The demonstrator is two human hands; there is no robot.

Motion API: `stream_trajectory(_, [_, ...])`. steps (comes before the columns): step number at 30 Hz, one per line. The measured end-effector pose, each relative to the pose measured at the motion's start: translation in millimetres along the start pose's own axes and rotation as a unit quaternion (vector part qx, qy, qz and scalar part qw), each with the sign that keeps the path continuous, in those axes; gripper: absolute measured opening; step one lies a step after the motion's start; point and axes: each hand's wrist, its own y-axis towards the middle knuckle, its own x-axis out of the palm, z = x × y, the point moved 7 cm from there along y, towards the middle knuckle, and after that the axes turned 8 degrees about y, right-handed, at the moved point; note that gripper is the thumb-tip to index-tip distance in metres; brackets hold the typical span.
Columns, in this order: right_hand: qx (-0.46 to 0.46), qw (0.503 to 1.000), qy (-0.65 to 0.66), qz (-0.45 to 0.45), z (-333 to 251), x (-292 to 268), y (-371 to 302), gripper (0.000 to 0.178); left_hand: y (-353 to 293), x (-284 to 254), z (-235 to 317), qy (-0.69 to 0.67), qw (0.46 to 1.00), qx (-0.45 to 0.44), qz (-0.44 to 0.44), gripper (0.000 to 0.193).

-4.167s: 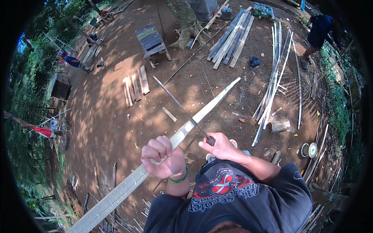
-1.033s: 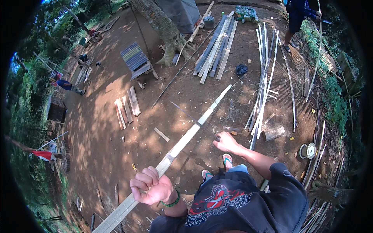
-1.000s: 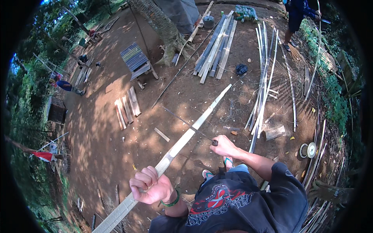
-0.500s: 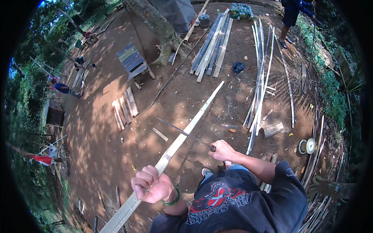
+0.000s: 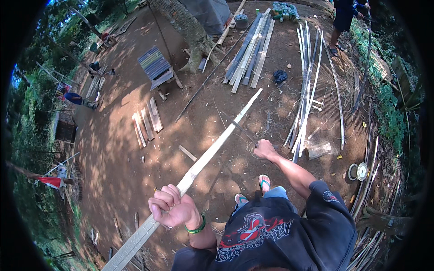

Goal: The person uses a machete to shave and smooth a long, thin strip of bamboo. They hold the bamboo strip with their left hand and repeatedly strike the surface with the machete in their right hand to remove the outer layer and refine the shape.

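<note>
My left hand [image 5: 174, 207] is wrapped around a long pale split-bamboo strip [image 5: 209, 156], near the lower left. The strip slants from the lower left up to a tapered tip far out in the middle. In my right hand [image 5: 266, 149] is the handle of a long, thin-bladed knife [image 5: 244, 131]. Its dark blade lies across the strip not far from the tapered end. Motion blurs the blade, so its exact contact with the strip is hard to tell.
Long bamboo strips [image 5: 308, 90] lie to the right, with wider split pieces [image 5: 249, 54] farther back. A slatted bench [image 5: 156, 67] stands by a tree trunk [image 5: 192, 31]. Short boards [image 5: 148, 122] lie left. A spool [image 5: 361, 171] sits at right. Another person [image 5: 342, 22] stands far right.
My right hand has moved forward with the knife, along the strip toward its tapered tip. The left hand keeps its hold, shifted slightly left. My right foot now shows in its sandal.
</note>
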Motion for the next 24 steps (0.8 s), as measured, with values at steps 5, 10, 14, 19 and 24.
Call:
stream_trajectory(5, [-0.193,0.969,0.063,-0.144,-147.5,-24.9,-124.7,0.025,-2.0,-19.3,2.4,0.045,0.999,0.007,0.03,0.037])
stream_trajectory(10, [0.026,1.0,0.01,-0.004,22.9,-40.3,-1.7,0.024,-5.0,0.6,12.4,0.007,0.999,-0.013,0.03,0.037])
stream_trajectory(14, [-0.017,0.999,0.034,-0.012,-26.4,-8.6,2.2,0.031,-5.3,-7.9,11.8,0.027,0.999,0.017,0.036,0.037])
stream_trajectory(19, [-0.249,0.957,0.079,-0.126,-156.1,-10.1,-122.0,0.022,-3.0,-35.9,11.8,0.067,0.995,0.008,0.076,0.037])
stream_trajectory(24, [0.104,0.992,-0.061,0.026,74.6,-14.9,33.2,0.027,-3.0,-15.2,40.0,0.011,0.997,0.006,0.076,0.04])
